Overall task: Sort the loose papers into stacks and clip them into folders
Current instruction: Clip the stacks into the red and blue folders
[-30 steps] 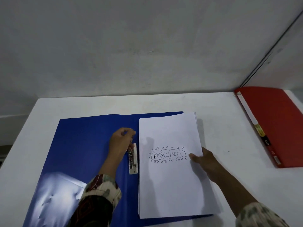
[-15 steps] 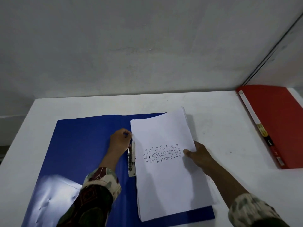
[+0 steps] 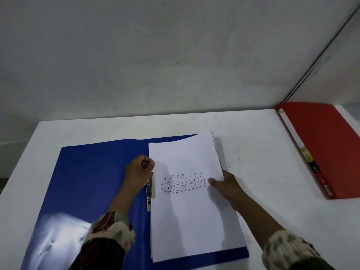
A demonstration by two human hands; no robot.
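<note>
1. Fingers of the left hand are curled into a loose fist at the upper end of the metal clip bar in the fold of the open blue plastic folder. Whether they pinch the clip's lever or only press on it cannot be told; the fingertips are tucked out of sight.
2. Right hand grips the right edge of the white paper stack: thumb on the top sheet, the other fingers under the edge, hidden.
3. Paper stack lies on the right half of the blue folder, slightly askew, its top tilted to the right. Its far right corner overhangs the folder's top edge. Its left edge runs just beside the clip bar, touching or slightly over it; which one cannot be told.
4. Top sheet bears a hand-drawn label, "DOKUMEN", in a cloud outline ringed with small hearts.
5. Blue folder lies flat and open on the white tabletop. Its left half is bare, with a bright glare patch near the lower left.
6. Closed red plastic folder lies at the far right of the tabletop, well apart from the blue one, a white label strip along its spine.
7. Both forearms wear patterned sleeves, camouflage-like. A grey-white wall stands behind the tabletop.
</note>
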